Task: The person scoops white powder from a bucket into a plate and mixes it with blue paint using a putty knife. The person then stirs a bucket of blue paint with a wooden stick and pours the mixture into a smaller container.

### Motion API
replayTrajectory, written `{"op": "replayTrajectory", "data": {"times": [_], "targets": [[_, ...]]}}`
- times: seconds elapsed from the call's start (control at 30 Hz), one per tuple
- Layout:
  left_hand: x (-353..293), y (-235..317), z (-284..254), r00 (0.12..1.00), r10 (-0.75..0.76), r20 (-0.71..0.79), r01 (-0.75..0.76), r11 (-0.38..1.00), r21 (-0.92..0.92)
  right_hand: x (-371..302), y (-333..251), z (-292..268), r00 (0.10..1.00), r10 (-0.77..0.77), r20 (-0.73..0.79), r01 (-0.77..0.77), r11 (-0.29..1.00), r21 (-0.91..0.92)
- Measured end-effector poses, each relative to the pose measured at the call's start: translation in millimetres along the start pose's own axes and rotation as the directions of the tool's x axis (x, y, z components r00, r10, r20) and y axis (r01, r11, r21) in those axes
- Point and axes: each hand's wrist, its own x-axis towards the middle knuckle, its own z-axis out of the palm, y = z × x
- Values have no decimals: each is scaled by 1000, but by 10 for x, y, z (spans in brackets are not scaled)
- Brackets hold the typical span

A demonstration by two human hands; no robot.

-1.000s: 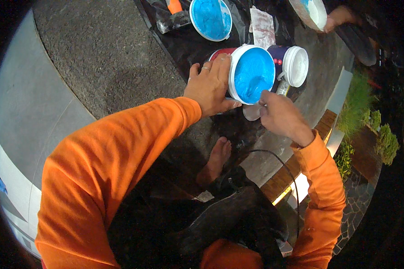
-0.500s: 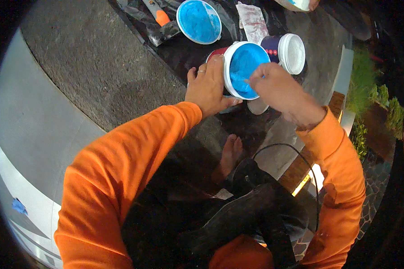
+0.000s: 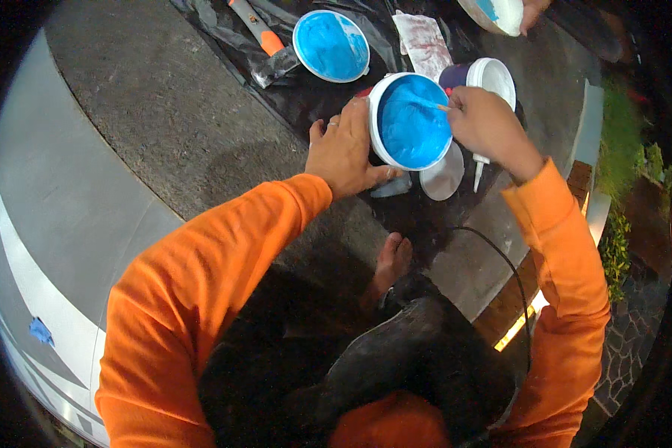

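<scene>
My left hand (image 3: 342, 147) grips the side of a white-rimmed bucket of blue paint (image 3: 375, 133), its thumb under the near rim and its fingers along the left wall. The bucket tilts so its mouth faces me, and thick blue paint (image 3: 414, 142) shows inside. Over the right rim, my right hand (image 3: 493, 128) closes on a thin stick (image 3: 439, 106). The stick's far end is coated blue and lies in the paint; the fist hides its other end.
A blue-smeared lid (image 3: 331, 46), an orange-and-grey handled tool (image 3: 255, 26), and a stained cloth (image 3: 422, 43) lie on black plastic sheeting. Close by are a second tub (image 3: 493, 78), a pale round lid (image 3: 442, 173) and a white nozzle (image 3: 479, 172). Another person's hand (image 3: 532, 13) holds a bowl (image 3: 493, 15).
My right hand has moved right and slightly up, from over the paint to the rim, and the stick has come into sight. My left hand stays on the bucket.
</scene>
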Motion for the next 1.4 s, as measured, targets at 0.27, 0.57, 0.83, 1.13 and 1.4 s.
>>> {"op": "replayTrajectory", "data": {"times": [0.27,0.57,0.83,1.13,1.4], "targets": [[-14,83,-88,996,-83,17,81,993,88,-764,98,-106,890,-278,-362,187,946,-267],[-30,93,-166,994,-111,26,109,992,71,-415,306,70,870,-203,-450,162,978,-128],[17,155,-44,997,-80,-1,80,994,70,126,-28,50,555,-539,-634,569,801,-184],[32,9,-28,999,39,23,-36,994,-100,-140,-220,-30,531,-580,-618,606,769,-202],[20,-201,32,992,79,93,-79,997,-2,428,-729,242,803,-377,-462,426,905,2]]}}
